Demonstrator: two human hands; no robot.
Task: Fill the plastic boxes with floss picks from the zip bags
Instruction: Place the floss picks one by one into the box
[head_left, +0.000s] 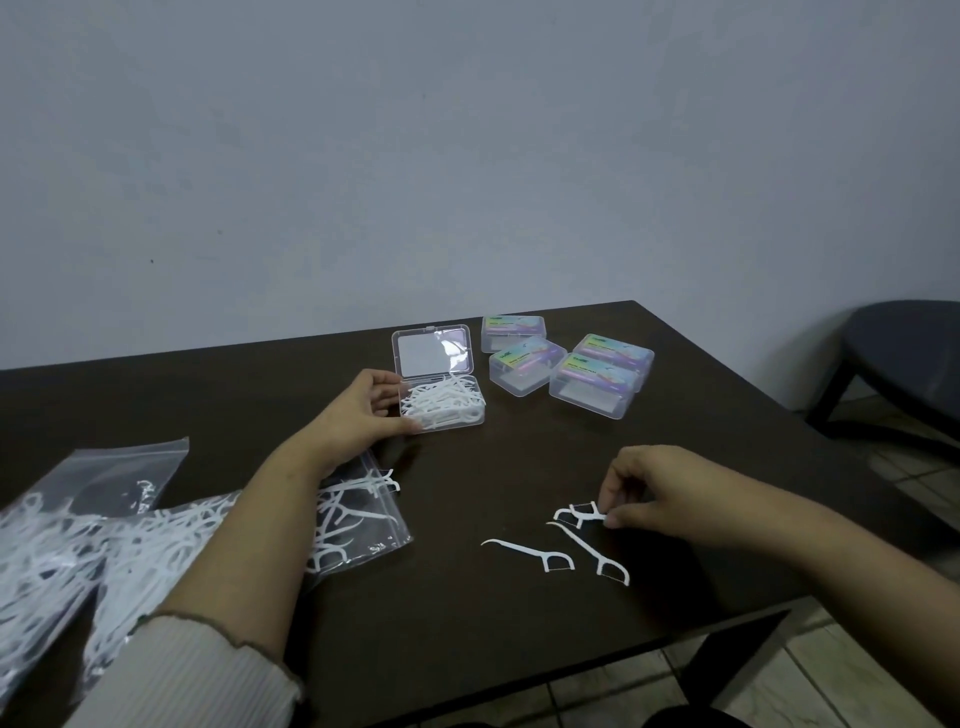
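Note:
An open clear plastic box (441, 402) heaped with white floss picks sits mid-table, its lid standing up behind. My left hand (358, 410) rests against the box's left side, thumb and fingers touching its wall. My right hand (654, 488) pinches white floss picks (579, 514) lying on the table at the right. Two more loose floss picks (550, 556) (602, 558) lie just in front of it. Zip bags (130, 540) full of floss picks lie at the left, partly under my left forearm.
Several closed plastic boxes (571, 358) with coloured labels stand behind and right of the open box. The dark table's (467, 623) front right corner is close to my right arm. A dark round stool (904, 353) stands on the tiled floor at the right.

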